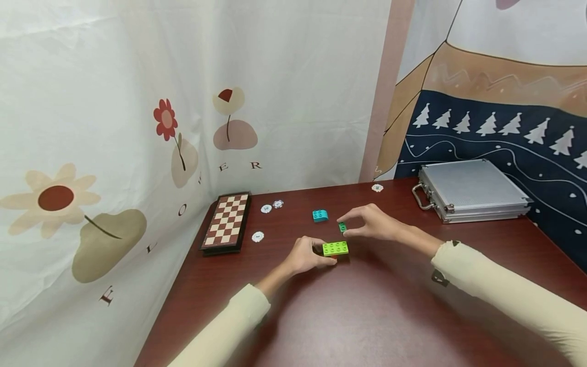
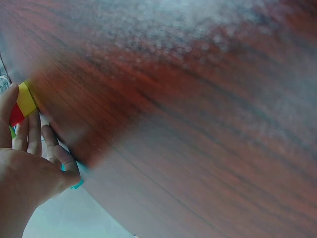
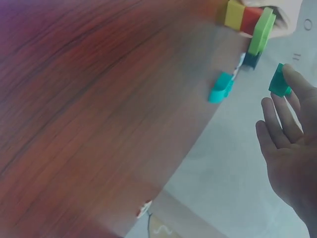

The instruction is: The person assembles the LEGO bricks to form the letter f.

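My left hand [image 1: 302, 256] grips a small stack of toy building bricks on the table, thumb on the near side and fingers beyond. On top is a lime green brick [image 1: 336, 248] with two rows of studs; below it, in the right wrist view, are a red brick [image 3: 251, 19] and a yellow brick [image 3: 234, 14]. Between thumb and fingertips, my right hand [image 1: 369, 223] pinches a small dark green brick [image 1: 342, 227], raised just behind and right of the stack. A turquoise brick [image 1: 320, 215] with a rounded end sits on the table farther back.
At the back left lies a checkered board box [image 1: 225, 223], with several white chips [image 1: 258, 236] to its right. One more chip [image 1: 377, 188] is near the back edge. A silver case [image 1: 474, 188] rests at the back right. Printed curtains [image 1: 293, 102] hang behind the table.
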Available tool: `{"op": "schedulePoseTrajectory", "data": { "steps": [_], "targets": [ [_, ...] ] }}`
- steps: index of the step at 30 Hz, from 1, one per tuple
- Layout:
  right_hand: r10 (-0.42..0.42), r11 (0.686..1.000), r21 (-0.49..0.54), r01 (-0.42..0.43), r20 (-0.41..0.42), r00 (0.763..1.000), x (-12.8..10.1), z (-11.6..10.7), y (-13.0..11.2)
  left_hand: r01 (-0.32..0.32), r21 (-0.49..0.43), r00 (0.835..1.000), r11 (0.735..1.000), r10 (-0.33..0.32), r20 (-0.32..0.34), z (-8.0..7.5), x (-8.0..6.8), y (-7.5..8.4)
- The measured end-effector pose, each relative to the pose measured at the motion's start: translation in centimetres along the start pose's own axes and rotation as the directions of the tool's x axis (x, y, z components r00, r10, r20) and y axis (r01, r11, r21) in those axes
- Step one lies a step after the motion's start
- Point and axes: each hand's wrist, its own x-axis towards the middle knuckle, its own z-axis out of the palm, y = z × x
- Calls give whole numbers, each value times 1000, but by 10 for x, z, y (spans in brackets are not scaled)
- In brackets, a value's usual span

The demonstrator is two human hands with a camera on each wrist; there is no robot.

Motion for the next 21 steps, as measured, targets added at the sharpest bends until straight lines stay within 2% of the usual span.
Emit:
{"op": "schedulePoseTrajectory", "data": {
  "steps": [9,21],
  "targets": [
    [-84,996,-23,84,10,996,2,12,-12,-27,12,1000,1000,27,6,0,0,0],
    [-55,998,-9,55,33,998,1,28,-16,-26,20,1000,999,26,5,0,0,2]
  ]
}}
